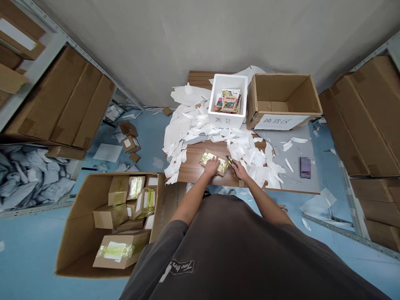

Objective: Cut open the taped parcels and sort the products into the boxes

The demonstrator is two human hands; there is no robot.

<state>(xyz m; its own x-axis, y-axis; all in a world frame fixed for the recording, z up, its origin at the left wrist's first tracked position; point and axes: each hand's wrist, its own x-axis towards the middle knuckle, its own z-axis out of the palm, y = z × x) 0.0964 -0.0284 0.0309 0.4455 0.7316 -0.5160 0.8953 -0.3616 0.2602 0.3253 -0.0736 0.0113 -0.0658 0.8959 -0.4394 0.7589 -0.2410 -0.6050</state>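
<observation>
A small cardboard parcel wrapped in shiny yellow tape (208,158) lies on the wooden table (195,168) in front of me. My left hand (212,167) rests flat on its near side, fingers spread over the top. My right hand (238,170) is closed round a small yellow and black cutter (230,161), whose tip touches the parcel's right end.
Torn white paper (187,125) litters the table. Behind stand a white foam box (228,102) of colourful packs and an empty cardboard box (281,100). A phone (304,167) lies at right. A floor carton (112,221) at left holds several taped parcels. Shelves with boxes flank both sides.
</observation>
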